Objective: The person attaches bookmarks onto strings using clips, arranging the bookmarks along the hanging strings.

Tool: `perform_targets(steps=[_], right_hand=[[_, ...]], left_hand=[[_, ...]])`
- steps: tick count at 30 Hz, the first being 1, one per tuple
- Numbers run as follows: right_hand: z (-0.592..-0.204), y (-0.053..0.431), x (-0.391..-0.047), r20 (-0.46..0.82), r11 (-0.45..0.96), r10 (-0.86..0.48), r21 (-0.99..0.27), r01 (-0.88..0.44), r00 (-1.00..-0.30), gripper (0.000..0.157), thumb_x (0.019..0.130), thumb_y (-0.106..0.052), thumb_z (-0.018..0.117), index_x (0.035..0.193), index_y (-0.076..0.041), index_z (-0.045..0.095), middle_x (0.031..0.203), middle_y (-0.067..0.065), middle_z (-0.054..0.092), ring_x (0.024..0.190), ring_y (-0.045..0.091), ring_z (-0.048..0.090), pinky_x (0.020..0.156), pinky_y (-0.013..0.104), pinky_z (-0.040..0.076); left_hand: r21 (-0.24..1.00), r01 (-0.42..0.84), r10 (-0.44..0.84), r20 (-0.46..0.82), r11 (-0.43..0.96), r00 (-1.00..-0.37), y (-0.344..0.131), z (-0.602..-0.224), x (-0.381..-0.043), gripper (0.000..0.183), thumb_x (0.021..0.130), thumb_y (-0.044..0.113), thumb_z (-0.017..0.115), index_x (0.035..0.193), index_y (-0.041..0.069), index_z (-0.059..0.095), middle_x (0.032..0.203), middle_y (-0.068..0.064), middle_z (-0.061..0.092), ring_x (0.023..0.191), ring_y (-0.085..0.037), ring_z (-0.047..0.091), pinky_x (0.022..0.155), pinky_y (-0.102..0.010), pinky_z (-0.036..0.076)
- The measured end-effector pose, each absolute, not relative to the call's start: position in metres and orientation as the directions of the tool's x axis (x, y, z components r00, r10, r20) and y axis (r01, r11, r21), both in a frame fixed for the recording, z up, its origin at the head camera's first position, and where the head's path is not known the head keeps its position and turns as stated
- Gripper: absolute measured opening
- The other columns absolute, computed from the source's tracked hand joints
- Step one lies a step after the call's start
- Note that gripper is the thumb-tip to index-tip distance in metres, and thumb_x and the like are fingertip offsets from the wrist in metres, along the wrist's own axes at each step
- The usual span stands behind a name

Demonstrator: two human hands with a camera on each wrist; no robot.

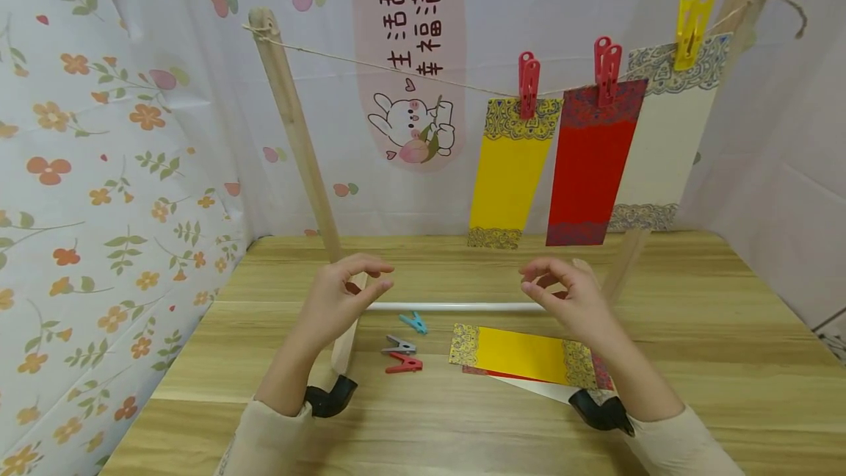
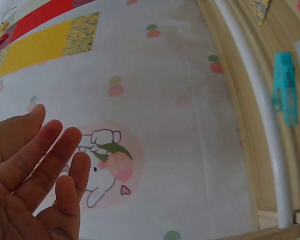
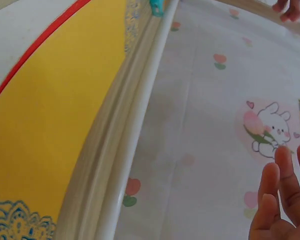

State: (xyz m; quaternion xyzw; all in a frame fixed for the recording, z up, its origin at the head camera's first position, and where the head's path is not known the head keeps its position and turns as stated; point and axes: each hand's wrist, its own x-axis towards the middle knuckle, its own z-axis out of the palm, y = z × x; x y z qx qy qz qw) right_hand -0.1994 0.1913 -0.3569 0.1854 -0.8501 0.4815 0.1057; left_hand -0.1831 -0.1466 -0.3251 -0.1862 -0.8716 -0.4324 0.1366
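Observation:
My left hand (image 1: 346, 289) hovers by the left wooden post, holding nothing, its fingers loosely bent. Across from it, my right hand (image 1: 568, 296) is likewise empty, raised above the right end of a small pile of cards. On top of that pile lies a yellow card (image 1: 522, 355) with patterned ends, partly covering a red card and a white one. Between the hands, on the table, are a teal clothespin (image 1: 414, 322), a grey clothespin (image 1: 399, 345) and a red clothespin (image 1: 405, 363). The left wrist view shows the left fingers (image 2: 65, 150) apart from everything.
Twine (image 1: 377, 65) runs between two wooden posts (image 1: 297, 138). From its right half hang a yellow card (image 1: 512, 178), a red card (image 1: 591, 175) and a cream card (image 1: 667, 145), each clipped by a clothespin. A white rod (image 1: 456, 307) spans the stand's bottom.

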Motion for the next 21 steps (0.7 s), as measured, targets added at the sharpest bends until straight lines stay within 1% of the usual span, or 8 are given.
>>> perform_targets(steps=[3, 7, 10, 14, 16, 18, 21], right_hand=[[-0.361, 0.193, -0.202, 0.297, 0.467, -0.265, -0.793, -0.392, -0.917, 0.022, 0.095, -0.011, 0.066, 0.116, -0.004, 0.067, 0.103, 0.013, 0.070, 0.089, 0.009, 0.058, 0.071, 0.026, 0.051], [-0.369, 0.195, -0.207, 0.237, 0.469, -0.300, -0.807, -0.359, -0.924, 0.024, 0.095, -0.012, 0.067, 0.117, -0.004, 0.066, 0.106, 0.014, 0.070, 0.091, 0.018, 0.058, 0.069, 0.026, 0.051], [-0.374, 0.196, -0.211, 0.221, 0.477, -0.329, -0.801, -0.363, -0.918, 0.023, 0.095, -0.013, 0.067, 0.116, -0.004, 0.066, 0.103, 0.012, 0.070, 0.091, 0.021, 0.059, 0.068, 0.026, 0.051], [-0.381, 0.196, -0.215, 0.204, 0.475, -0.388, -0.791, -0.385, -0.899, 0.022, 0.094, -0.011, 0.067, 0.114, -0.003, 0.067, 0.099, 0.010, 0.071, 0.088, 0.021, 0.060, 0.068, 0.024, 0.052], [-0.383, 0.197, -0.216, 0.184, 0.475, -0.419, -0.790, -0.387, -0.889, 0.021, 0.094, -0.010, 0.066, 0.114, -0.002, 0.066, 0.097, 0.009, 0.070, 0.087, 0.020, 0.059, 0.068, 0.024, 0.052], [-0.385, 0.197, -0.217, 0.146, 0.475, -0.447, -0.797, -0.373, -0.883, 0.023, 0.095, -0.010, 0.066, 0.116, 0.000, 0.065, 0.097, 0.009, 0.068, 0.086, 0.020, 0.058, 0.065, 0.024, 0.051], [-0.388, 0.197, -0.218, 0.096, 0.479, -0.485, -0.803, -0.355, -0.869, 0.028, 0.095, -0.012, 0.066, 0.118, 0.003, 0.064, 0.099, 0.011, 0.067, 0.084, 0.019, 0.058, 0.065, 0.025, 0.051]], left_hand=[[0.687, 0.432, 0.226, 0.374, 0.584, -0.900, -0.151, -0.332, -0.180, 0.018, 0.089, 0.015, 0.074, 0.107, 0.011, 0.076, 0.108, -0.005, 0.074, 0.104, -0.023, 0.064, 0.065, -0.023, 0.053], [0.689, 0.407, 0.250, 0.322, 0.600, -0.913, -0.155, -0.342, -0.178, 0.017, 0.087, 0.013, 0.076, 0.105, 0.011, 0.077, 0.111, -0.005, 0.074, 0.107, -0.024, 0.065, 0.067, -0.023, 0.053], [0.692, 0.387, 0.274, 0.275, 0.609, -0.922, -0.158, -0.349, -0.176, 0.016, 0.087, 0.012, 0.076, 0.103, 0.012, 0.077, 0.111, -0.003, 0.074, 0.095, -0.019, 0.063, 0.067, -0.023, 0.051], [0.670, 0.372, 0.307, 0.219, 0.643, -0.926, -0.162, -0.358, -0.173, 0.015, 0.088, 0.013, 0.075, 0.103, 0.015, 0.077, 0.111, -0.002, 0.073, 0.094, -0.019, 0.061, 0.069, -0.024, 0.048], [0.652, 0.367, 0.326, 0.190, 0.663, -0.926, -0.164, -0.363, -0.172, 0.016, 0.089, 0.013, 0.074, 0.104, 0.015, 0.076, 0.111, -0.001, 0.073, 0.098, -0.020, 0.062, 0.073, -0.029, 0.051], [0.630, 0.373, 0.348, 0.169, 0.681, -0.922, -0.164, -0.367, -0.171, 0.016, 0.088, 0.012, 0.074, 0.104, 0.015, 0.076, 0.109, 0.000, 0.073, 0.103, -0.021, 0.064, 0.079, -0.037, 0.054], [0.609, 0.394, 0.386, 0.154, 0.688, -0.910, -0.164, -0.375, -0.171, 0.015, 0.088, 0.008, 0.073, 0.102, 0.010, 0.076, 0.104, -0.002, 0.074, 0.104, -0.024, 0.065, 0.087, -0.048, 0.054]])
